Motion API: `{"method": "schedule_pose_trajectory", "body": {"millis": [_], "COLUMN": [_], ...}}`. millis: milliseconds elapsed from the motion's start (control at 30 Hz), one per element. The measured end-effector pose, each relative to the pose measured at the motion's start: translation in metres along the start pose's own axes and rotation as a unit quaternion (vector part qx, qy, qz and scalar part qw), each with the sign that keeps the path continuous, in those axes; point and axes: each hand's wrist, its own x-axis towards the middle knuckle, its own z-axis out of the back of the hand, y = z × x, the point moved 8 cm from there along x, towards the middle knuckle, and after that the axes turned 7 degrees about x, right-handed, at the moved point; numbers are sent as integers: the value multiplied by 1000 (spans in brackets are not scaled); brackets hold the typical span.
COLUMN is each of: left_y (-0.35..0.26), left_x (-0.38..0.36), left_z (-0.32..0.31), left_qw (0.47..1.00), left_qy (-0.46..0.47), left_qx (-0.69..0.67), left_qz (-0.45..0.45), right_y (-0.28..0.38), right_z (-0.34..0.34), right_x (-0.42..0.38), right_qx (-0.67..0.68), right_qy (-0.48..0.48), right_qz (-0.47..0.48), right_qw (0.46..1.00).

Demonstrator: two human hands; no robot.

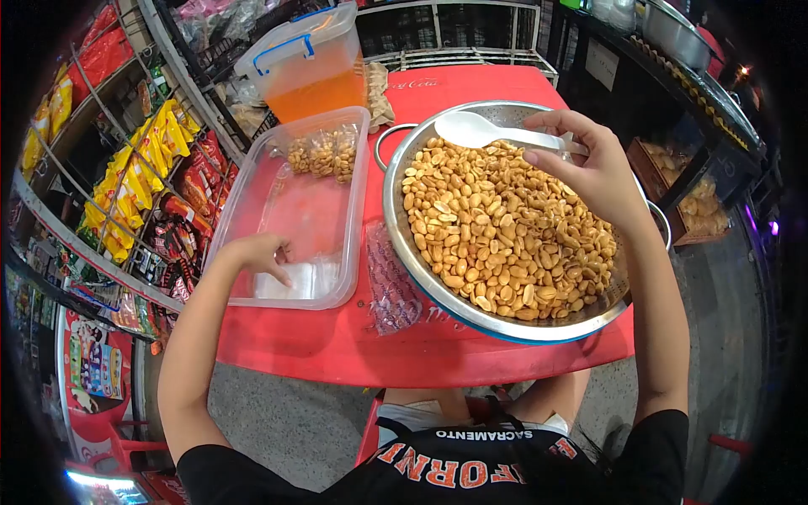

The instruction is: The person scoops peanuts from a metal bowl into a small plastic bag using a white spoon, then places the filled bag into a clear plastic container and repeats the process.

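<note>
My right hand grips the handle of a white plastic spoon above a large metal colander heaped with peanuts. Inside a clear plastic bin on the left, my left hand reaches down to a stack of small clear plastic bags, its fingers apart at the edge of the stack. Whether the fingertips touch it cannot be made out. Filled bags of peanuts lie at the bin's far end. A patterned plastic packet rests between bin and colander.
The red table carries everything. Behind the bin stands a lidded tub with orange contents, beside brown paper. Racks of snack packets line the left. At the right are a dark counter and a box of bagged goods.
</note>
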Motion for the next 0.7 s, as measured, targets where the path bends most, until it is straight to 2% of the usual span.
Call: {"method": "schedule_pose_trajectory", "body": {"millis": [100, 167, 300, 367, 500, 600, 700], "left_y": [0, 3, 4, 4, 4, 5, 9], "left_x": [1, -1, -7, -10, -18, -20, -22], "left_z": [0, 7, 21, 24, 32, 32, 30], "left_qw": [999, 999, 995, 995, 988, 994, 995], "left_qy": [4, -23, -89, -94, -136, -105, -89], "left_qx": [-13, -10, -38, -40, -74, -15, -26], "left_qz": [-38, -35, -34, -19, 3, 3, -25], "right_y": [-2, -9, -3, -2, -5, -4, -1], "right_z": [0, 1, 2, 2, 2, 3, 4], "right_x": [1, 1, 1, 0, 1, 1, 0], "right_qx": [-10, 28, -3, -14, 14, -4, -20], "right_qy": [-7, -11, -11, -10, -15, -13, -17], "right_qz": [13, -13, -17, -12, -1, -7, 1], "right_qw": [1000, 999, 1000, 1000, 1000, 1000, 1000]}}
